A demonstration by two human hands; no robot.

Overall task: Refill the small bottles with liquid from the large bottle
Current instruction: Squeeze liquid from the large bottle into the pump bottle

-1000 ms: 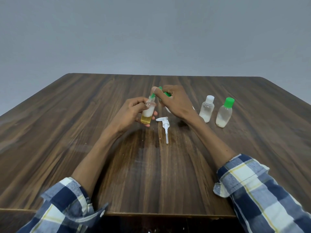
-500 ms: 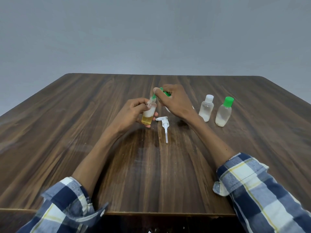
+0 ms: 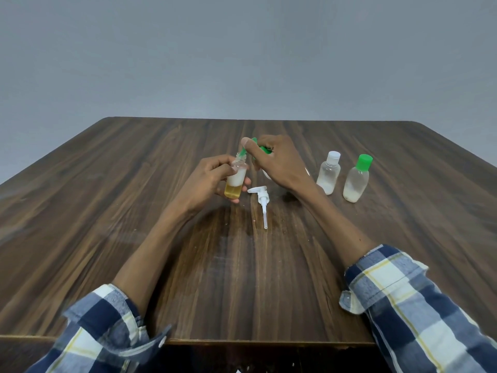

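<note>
- The wooden tabletop (image 3: 113,211) carries everything; all the things are a little beyond its middle, well away from the near edge.
- The right hand (image 3: 274,162) is curled around a large bottle with a green part (image 3: 265,149). The hand hides most of the bottle. It is tilted toward the left, with the green tip at the mouth of the small open bottle.
- The left hand (image 3: 209,181) holds this small open bottle (image 3: 236,181) between thumb and fingers, upright, just above the tabletop. It has yellow liquid at the bottom and white foam above.
- Two more small bottles stand upright toward the right edge: one with a white cap (image 3: 328,176) and, just beside it, one with a green cap (image 3: 356,179).
- A white pump head (image 3: 261,200) lies flat between the two hands, its tube pointing to the near edge.
</note>
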